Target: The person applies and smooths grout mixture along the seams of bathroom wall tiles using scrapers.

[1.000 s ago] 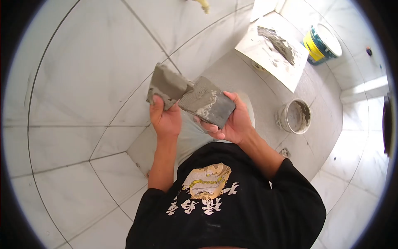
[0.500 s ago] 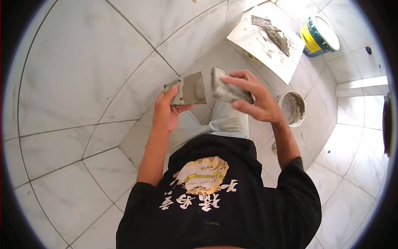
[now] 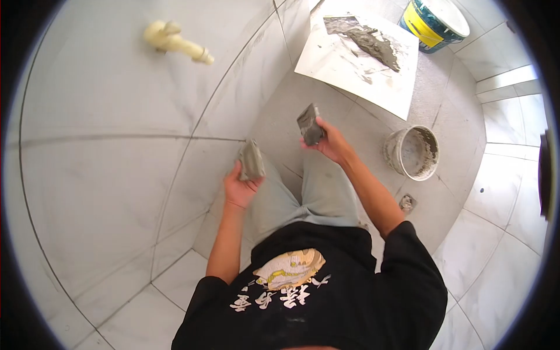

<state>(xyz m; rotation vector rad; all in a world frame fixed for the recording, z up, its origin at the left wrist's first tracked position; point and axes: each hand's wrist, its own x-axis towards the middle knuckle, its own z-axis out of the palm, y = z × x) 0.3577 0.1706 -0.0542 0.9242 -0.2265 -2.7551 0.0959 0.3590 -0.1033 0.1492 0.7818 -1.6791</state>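
Observation:
My left hand is closed around the lower end of a flat rectangular plate smeared with grey mortar, held nearly upright near the tiled wall. A second, smaller-looking dark grey plate, also coated with wet mortar, is gripped by my right hand above my knees. Its broad face is turned toward the wall side, and part of the fingers is hidden behind it. The two plates are apart from each other. Beyond my right hand lies a white board carrying a heap of grey mortar.
On the right, a white bucket with mortar-crusted insides stands on the tiled floor. A green and yellow tub is behind the board. From the marbled wall tiles on the left, a cream tap-like fitting sticks out.
The plates have moved apart; my left hand has come lower and tilted its plate upright. My right hand has turned its plate upright and moved slightly left. The view has shifted, bringing the wall fitting into sight.

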